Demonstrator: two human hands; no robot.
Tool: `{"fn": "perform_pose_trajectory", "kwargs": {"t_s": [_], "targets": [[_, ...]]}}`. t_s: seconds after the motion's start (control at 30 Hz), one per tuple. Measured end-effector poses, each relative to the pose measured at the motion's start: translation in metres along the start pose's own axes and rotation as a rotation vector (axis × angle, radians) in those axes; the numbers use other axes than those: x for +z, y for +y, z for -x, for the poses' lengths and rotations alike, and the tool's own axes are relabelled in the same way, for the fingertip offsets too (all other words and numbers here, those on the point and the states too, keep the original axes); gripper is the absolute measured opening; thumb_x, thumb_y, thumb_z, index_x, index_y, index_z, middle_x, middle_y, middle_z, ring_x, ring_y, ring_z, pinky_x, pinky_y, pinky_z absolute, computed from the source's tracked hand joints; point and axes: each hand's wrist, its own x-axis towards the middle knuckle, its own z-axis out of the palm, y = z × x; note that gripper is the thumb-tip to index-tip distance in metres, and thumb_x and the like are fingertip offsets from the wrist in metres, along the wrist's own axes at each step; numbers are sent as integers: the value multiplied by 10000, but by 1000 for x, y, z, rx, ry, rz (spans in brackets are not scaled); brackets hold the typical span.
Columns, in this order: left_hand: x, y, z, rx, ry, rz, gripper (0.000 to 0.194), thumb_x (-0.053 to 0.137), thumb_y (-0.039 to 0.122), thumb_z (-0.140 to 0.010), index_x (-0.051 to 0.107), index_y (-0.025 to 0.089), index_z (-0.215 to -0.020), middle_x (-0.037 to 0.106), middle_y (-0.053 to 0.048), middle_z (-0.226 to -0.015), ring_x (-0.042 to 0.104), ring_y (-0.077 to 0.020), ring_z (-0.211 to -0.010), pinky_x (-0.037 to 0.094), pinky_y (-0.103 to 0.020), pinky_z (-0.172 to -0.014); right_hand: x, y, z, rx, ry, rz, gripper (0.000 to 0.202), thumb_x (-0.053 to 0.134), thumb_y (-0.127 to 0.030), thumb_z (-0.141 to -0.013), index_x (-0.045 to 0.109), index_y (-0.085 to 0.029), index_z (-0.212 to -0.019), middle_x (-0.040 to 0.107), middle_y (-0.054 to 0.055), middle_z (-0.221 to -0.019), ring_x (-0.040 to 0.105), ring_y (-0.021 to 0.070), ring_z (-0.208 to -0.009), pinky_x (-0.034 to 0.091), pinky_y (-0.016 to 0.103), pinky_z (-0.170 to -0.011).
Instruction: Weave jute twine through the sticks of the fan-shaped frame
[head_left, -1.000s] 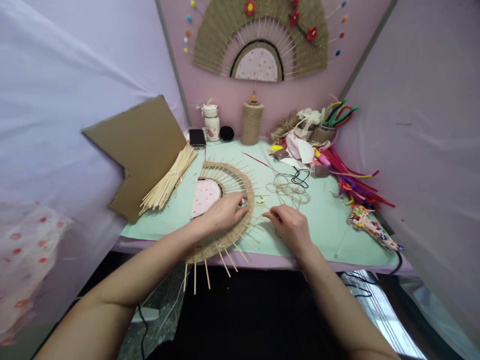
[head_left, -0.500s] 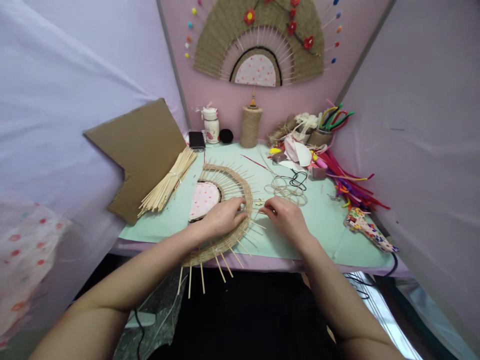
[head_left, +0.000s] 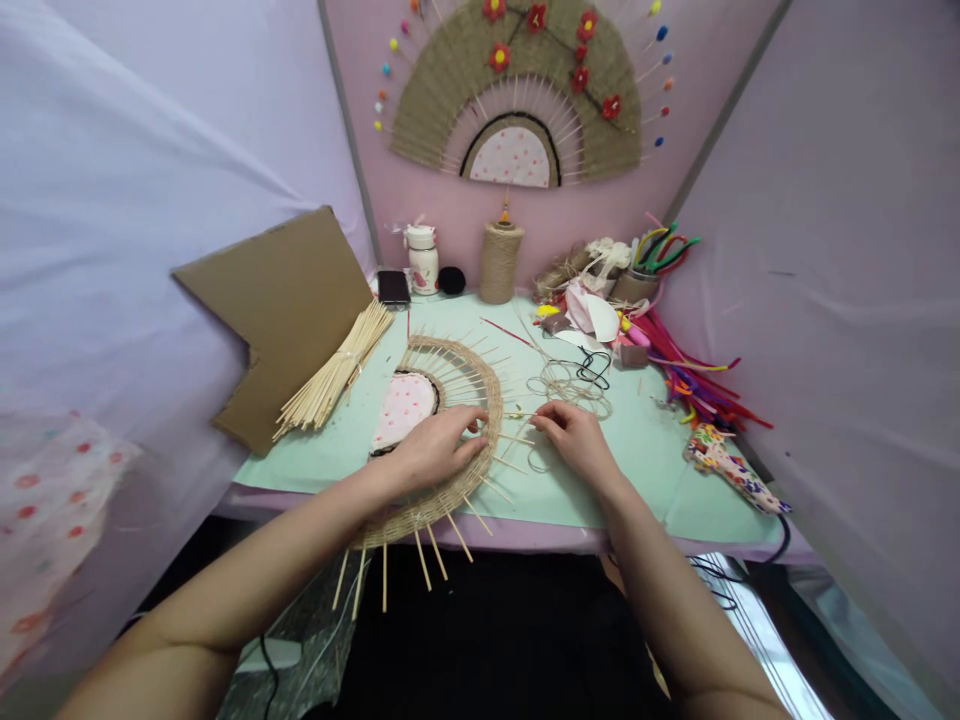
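Note:
A half-round fan (head_left: 493, 385) of twine woven over thin wooden sticks lies on the green tabletop, its stick ends fanning toward me and to the right. At its centre is a white half-disc with pink dots (head_left: 405, 408). My left hand (head_left: 442, 447) is closed on the fan's woven band, thumb and fingers at the band's inner side. To the right of the band, my right hand (head_left: 574, 440) pinches a thin strand of twine (head_left: 534, 460) by the stick tips. The strand is fine and partly hidden by the fingers.
Loose twine (head_left: 570, 385) lies beyond my right hand. A stick bundle (head_left: 334, 370) and cardboard (head_left: 285, 310) are left; a twine spool (head_left: 501, 262) and bottle (head_left: 422, 260) stand behind. Pipe cleaners (head_left: 697, 375) and a patterned glue gun (head_left: 735, 468) lie right. A finished fan (head_left: 442, 90) hangs on the wall.
My right hand has moved slightly right, away from the woven band, and a loop of twine now shows below its fingers. The fan has turned slightly; my left hand stays on it.

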Motion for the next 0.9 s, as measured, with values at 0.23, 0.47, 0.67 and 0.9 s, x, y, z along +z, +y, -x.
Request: {"fn": "perform_pose_trajectory", "kwargs": {"t_s": [0.23,0.47,0.67,0.9], "targets": [[1,-4,6,21,-31,50,367,508,379,-914,577,185,-1217,650,-114,-1187,643,-248,-962,473,-386,-905,1,-5,-8,-266,58,288,202,541,-323,-922,651,-213,-793,690,57,-784,602,199,-732,433,318,-697],[3,-7,9,44,-62,18,341,502,370,-916,587,190,-1194,655,-109,-1167,631,-260,-999,470,-379,-894,-9,-7,-29,-359,-85,354,157,536,-262,-915,654,-207,-828,673,72,-827,595,208,-796,433,315,-731],[4,-8,11,30,-76,43,362,498,367,-920,584,182,-1219,646,-117,-1217,641,-250,-975,467,-379,-908,-6,3,-41,-201,-158,130,130,554,-246,-849,655,-205,-779,678,22,-751,587,165,-702,424,285,-676],[-16,-17,28,7,-42,176,387,537,390,-896,594,219,-1238,663,-86,-1191,655,-189,-847,501,-326,-825,4,7,-37,-7,-271,51,128,565,-263,-810,656,-190,-758,681,12,-693,562,144,-613,395,265,-617]]}}
